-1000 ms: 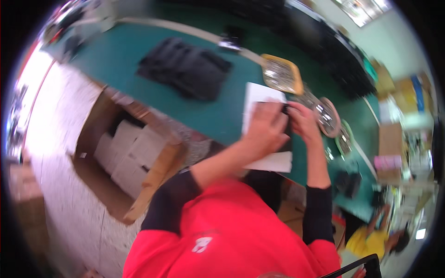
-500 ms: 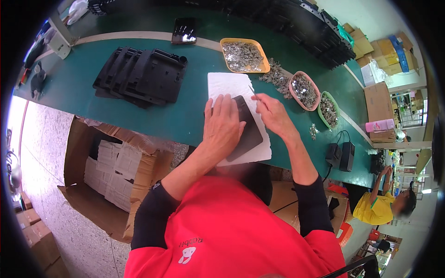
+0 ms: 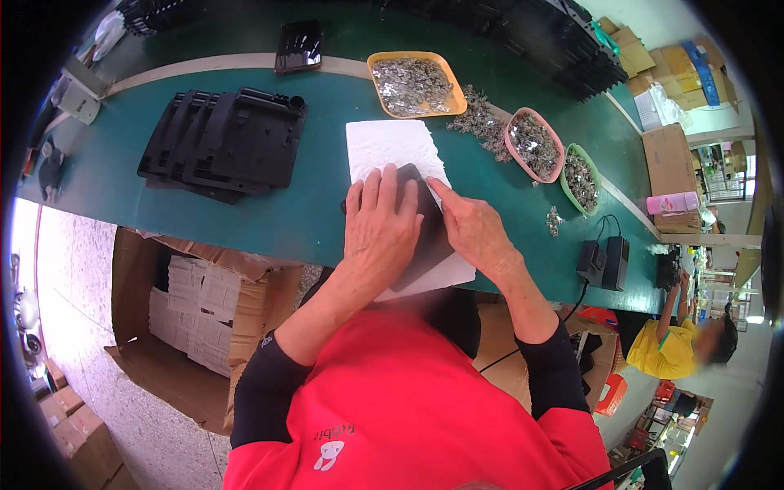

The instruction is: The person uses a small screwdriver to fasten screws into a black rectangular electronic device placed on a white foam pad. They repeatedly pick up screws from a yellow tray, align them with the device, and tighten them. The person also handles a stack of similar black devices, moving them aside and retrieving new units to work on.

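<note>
A flat dark grey panel (image 3: 426, 255) lies on a white foam sheet (image 3: 384, 140) with ragged edges, at the front of the green table. Spread flat, my left hand (image 3: 379, 230) rests on the panel's left side, its fingers pointing away from me. My right hand (image 3: 480, 232) is at the panel's right edge near its far end. Its index finger is stretched out against that edge, and the other fingers are curled under. Whatever those curled fingers may hold is hidden.
Black plastic housings (image 3: 237, 139) lie overlapping at the left. Small metal parts fill a yellow tray (image 3: 459, 103), a pink basket (image 3: 560, 155) and a green basket (image 3: 596, 196); a loose pile (image 3: 482, 122) sits between. An open carton (image 3: 131, 286) stands below. A person in yellow (image 3: 657, 349) is at far right.
My right hand has moved slightly left and closer to the panel's far edge. The thin pointed tool that showed beyond its fingers no longer shows. My left hand stays on the panel.
</note>
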`<action>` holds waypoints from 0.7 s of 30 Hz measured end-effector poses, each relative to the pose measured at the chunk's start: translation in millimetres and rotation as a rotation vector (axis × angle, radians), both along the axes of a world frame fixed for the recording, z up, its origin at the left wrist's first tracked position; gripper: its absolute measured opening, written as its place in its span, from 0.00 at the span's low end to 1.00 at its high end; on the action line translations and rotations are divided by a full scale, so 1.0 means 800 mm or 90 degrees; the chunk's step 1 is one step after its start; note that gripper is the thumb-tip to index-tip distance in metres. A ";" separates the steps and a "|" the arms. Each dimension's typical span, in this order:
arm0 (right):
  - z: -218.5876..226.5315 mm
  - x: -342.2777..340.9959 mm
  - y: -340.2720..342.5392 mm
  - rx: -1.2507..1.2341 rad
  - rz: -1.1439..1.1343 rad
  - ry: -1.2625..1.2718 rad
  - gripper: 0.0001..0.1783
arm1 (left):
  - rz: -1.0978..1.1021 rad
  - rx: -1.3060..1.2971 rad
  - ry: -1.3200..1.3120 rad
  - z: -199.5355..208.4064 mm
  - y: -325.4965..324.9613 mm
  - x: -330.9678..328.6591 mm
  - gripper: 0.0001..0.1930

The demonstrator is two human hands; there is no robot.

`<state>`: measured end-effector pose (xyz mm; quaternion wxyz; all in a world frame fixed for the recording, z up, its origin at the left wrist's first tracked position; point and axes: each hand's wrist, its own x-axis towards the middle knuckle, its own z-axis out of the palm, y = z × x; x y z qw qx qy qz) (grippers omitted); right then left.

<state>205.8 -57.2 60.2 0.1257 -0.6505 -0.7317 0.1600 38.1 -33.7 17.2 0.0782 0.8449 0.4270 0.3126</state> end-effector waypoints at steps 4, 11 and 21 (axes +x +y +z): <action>-0.005 0.000 0.000 0.021 0.012 -0.038 0.25 | 0.002 0.006 -0.002 -0.001 0.001 0.001 0.25; -0.009 -0.011 -0.003 0.034 0.028 -0.197 0.32 | 0.005 -0.005 -0.006 0.002 0.002 0.001 0.25; -0.012 -0.027 -0.002 -0.008 0.077 -0.341 0.33 | 0.014 -0.012 -0.003 0.000 0.001 0.005 0.20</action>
